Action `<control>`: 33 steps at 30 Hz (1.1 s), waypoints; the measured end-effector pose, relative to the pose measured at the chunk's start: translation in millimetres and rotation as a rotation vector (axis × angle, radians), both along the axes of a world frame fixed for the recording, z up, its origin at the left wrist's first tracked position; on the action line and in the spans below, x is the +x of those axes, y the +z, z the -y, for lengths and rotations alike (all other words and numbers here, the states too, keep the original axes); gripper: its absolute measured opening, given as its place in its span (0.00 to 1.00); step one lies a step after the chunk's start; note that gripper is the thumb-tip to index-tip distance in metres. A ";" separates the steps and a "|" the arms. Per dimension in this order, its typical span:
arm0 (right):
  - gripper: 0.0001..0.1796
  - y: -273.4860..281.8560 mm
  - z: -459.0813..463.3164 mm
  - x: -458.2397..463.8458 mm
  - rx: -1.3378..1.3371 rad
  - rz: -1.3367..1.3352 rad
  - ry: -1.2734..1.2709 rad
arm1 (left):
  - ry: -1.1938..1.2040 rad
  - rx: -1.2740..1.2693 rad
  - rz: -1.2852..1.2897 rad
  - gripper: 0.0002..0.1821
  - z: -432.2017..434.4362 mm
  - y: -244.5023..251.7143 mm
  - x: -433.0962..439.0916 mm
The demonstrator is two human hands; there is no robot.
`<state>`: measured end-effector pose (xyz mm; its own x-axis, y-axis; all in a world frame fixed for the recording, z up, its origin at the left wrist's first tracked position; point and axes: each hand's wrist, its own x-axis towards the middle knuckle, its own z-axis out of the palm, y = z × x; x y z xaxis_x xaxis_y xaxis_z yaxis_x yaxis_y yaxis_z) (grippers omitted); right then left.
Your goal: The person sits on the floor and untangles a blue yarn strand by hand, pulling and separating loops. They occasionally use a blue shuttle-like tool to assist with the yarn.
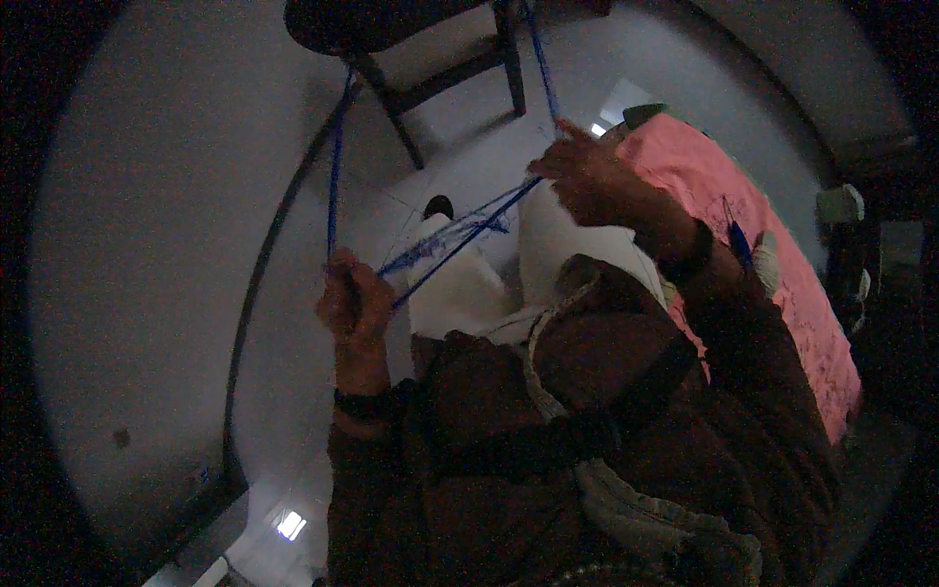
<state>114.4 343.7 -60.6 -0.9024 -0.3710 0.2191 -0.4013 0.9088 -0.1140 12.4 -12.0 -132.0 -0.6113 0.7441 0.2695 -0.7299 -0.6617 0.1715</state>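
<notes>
Several blue strands of yarn or thread [469, 238] stretch taut between my two hands above my lap. My left hand [358, 297], at left centre, is closed on the strands; one length runs up from it to a dark chair. My right hand [587, 172], higher and to the right, grips the other end of the strands, and a second blue length [543, 70] rises from its fingers past the chair's right side. Loose, frayed fibres hang between the strands. How the lengths are fixed at the chair cannot be seen.
The dark chair [455, 73] stands ahead. At my right lies a pink cloth [799, 315] on a raised surface, with a small dark-blue pointed item [739, 243] and a pale rounded thing [766, 264] on it. A wall [161, 220] is at left.
</notes>
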 end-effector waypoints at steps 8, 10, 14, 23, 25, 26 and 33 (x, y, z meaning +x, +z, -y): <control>0.19 15.0 31.9 -1.5 0.004 0.247 -0.053 | 0.086 -0.008 -0.141 0.22 -17.6 -2.6 -8.1; 0.18 25.8 24.3 9.5 -0.089 0.249 -0.117 | 0.144 -0.072 -0.225 0.22 -38.6 7.1 -2.8; 0.19 24.4 46.1 15.5 -0.453 0.423 -0.250 | 0.078 -0.085 -0.173 0.21 -51.6 20.1 7.4; 0.10 -10.7 63.5 35.5 -0.462 0.479 0.075 | -0.057 -0.827 -0.137 0.18 -80.0 -7.4 4.0; 0.09 -9.2 57.1 47.3 -0.482 0.444 0.089 | 0.242 -1.162 -0.384 0.16 -83.1 2.4 1.4; 0.09 -7.2 53.8 53.2 -0.468 0.451 0.080 | 0.390 -1.344 -0.501 0.15 -85.9 9.5 -0.5; 0.11 9.3 47.8 58.3 -0.377 0.413 0.033 | 0.918 -0.986 -2.145 0.11 -137.2 42.8 -37.6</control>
<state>172.6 295.9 -51.3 -0.9305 -0.3652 -0.0269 -0.2823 0.7624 -0.5823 -25.2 125.2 -89.2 -0.2065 0.8116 0.5466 0.9706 0.0994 0.2190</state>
